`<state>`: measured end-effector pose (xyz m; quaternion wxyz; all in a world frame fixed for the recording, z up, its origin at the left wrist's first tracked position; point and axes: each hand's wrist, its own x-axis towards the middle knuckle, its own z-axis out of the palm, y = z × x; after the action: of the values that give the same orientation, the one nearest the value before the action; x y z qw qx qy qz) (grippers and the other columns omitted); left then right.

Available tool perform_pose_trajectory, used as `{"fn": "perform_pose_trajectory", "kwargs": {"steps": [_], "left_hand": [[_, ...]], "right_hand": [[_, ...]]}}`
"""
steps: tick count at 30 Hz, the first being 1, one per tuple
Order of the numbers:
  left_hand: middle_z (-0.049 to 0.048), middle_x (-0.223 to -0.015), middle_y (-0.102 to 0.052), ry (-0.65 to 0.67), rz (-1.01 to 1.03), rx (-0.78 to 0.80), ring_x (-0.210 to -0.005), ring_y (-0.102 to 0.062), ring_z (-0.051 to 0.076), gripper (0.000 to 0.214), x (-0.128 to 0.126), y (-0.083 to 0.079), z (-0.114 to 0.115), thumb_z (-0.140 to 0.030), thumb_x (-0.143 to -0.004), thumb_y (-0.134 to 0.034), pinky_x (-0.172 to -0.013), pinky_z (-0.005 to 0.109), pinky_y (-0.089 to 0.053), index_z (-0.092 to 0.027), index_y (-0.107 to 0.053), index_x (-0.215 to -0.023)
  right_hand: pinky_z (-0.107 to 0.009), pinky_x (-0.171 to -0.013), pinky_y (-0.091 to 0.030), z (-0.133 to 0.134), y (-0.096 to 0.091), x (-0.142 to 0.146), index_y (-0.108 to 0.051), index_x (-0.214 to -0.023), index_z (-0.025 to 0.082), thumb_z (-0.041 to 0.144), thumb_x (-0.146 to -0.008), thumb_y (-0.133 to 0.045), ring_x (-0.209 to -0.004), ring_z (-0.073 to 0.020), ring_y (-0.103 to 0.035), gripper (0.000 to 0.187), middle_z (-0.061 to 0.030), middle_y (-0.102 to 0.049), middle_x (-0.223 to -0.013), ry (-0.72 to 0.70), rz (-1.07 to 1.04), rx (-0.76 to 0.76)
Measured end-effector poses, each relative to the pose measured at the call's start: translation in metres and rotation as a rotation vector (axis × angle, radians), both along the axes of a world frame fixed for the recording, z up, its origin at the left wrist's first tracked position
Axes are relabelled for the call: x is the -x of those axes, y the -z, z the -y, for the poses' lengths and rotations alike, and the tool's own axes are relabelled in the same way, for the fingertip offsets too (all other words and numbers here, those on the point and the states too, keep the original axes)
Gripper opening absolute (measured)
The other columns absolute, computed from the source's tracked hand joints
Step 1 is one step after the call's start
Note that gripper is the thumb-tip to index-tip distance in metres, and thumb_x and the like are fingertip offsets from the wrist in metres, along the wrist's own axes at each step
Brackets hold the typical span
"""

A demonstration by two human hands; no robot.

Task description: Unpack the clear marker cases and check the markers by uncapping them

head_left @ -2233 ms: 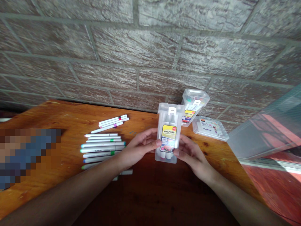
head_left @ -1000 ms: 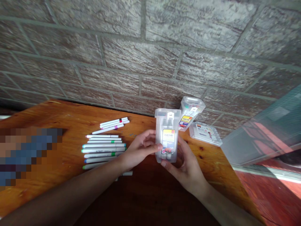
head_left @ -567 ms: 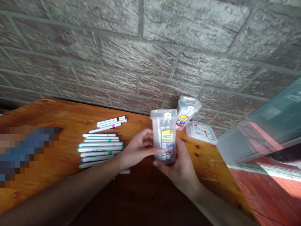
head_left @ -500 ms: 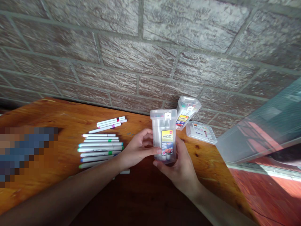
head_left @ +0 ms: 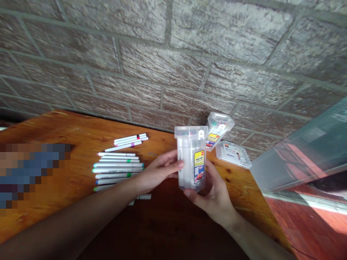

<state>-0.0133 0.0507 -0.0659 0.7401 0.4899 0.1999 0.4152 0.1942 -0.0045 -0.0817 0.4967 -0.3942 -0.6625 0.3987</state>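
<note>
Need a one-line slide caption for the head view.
Left hand and right hand hold a clear marker case upright at a wooden table, loose markers alongside.

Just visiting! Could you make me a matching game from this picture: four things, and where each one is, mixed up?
1. clear marker case
2. second marker case
3. flat packet
4. loose markers

A. in a row on the table
B. tilted beside the brick wall
C. upright, gripped by left hand and right hand
D. lying flat, rightmost of the four

Pairs: 1-C, 2-B, 3-D, 4-A
</note>
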Motion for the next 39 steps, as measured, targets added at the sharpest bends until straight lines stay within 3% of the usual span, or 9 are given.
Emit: {"fn": "perform_pose_trajectory", "kwargs": {"steps": [7,12,19,24,31,39], "left_hand": [[0.0063,-0.138,-0.075,-0.042,0.06,-0.094,-0.132,-0.067,0.027,0.043,-0.002,0.002,-0.001,-0.027,-0.092,-0.083,-0.112,0.036,-0.051,-0.026,-0.074,-0.133],[0.0059,-0.142,-0.073,-0.052,0.103,-0.082,-0.136,-0.065,0.028,0.052,-0.003,0.006,-0.003,-0.022,-0.088,-0.086,-0.114,0.037,-0.05,-0.028,-0.07,-0.137],[0.0082,-0.129,-0.078,-0.038,0.028,-0.045,-0.122,-0.072,0.028,0.056,-0.001,0.007,-0.002,-0.024,-0.079,-0.094,-0.105,0.039,-0.054,-0.022,-0.071,-0.13],[0.0095,-0.133,-0.075,-0.095,0.009,-0.083,-0.126,-0.07,0.029,0.064,0.0,0.006,-0.003,-0.025,-0.074,-0.096,-0.104,0.038,-0.055,-0.022,-0.068,-0.132],[0.0142,-0.127,-0.075,-0.149,-0.043,-0.097,-0.114,-0.074,0.03,0.066,-0.002,0.004,0.0,-0.027,-0.069,-0.099,-0.101,0.045,-0.057,-0.018,-0.064,-0.125],[0.0138,-0.13,-0.072,-0.176,-0.068,-0.144,-0.117,-0.071,0.031,0.076,-0.001,0.004,-0.002,-0.028,-0.068,-0.099,-0.102,0.045,-0.055,-0.021,-0.062,-0.134]], "right_hand": [[-0.059,-0.127,-0.037,-0.009,-0.006,-0.008,-0.048,-0.16,0.033,0.025,-0.086,-0.088,-0.147,-0.0349,-0.054,0.084,-0.0095,-0.06,-0.158,-0.112,-0.098,0.075],[-0.052,-0.127,-0.039,-0.012,-0.003,-0.012,-0.047,-0.161,0.039,0.026,-0.088,-0.087,-0.149,-0.031,-0.053,0.084,-0.0053,-0.057,-0.161,-0.159,-0.134,0.088],[-0.052,-0.127,-0.039,-0.014,0.004,-0.015,-0.045,-0.162,0.04,0.024,-0.091,-0.083,-0.152,-0.0301,-0.05,0.082,-0.0044,-0.053,-0.165,-0.182,-0.15,0.106],[-0.047,-0.124,-0.045,-0.017,0.003,-0.015,-0.057,-0.152,0.044,0.021,-0.093,-0.081,-0.144,-0.0264,-0.059,0.067,-0.0012,-0.062,-0.156,-0.178,-0.148,0.085],[-0.045,-0.119,-0.051,-0.022,0.002,-0.017,-0.063,-0.146,0.039,0.022,-0.093,-0.082,-0.138,-0.0268,-0.065,0.059,-0.0028,-0.067,-0.151,-0.231,-0.159,0.171],[-0.046,-0.112,-0.056,-0.023,-0.005,-0.018,-0.068,-0.139,0.03,0.029,-0.087,-0.088,-0.13,-0.0298,-0.069,0.056,-0.0069,-0.073,-0.141,-0.23,-0.167,0.257]]}}
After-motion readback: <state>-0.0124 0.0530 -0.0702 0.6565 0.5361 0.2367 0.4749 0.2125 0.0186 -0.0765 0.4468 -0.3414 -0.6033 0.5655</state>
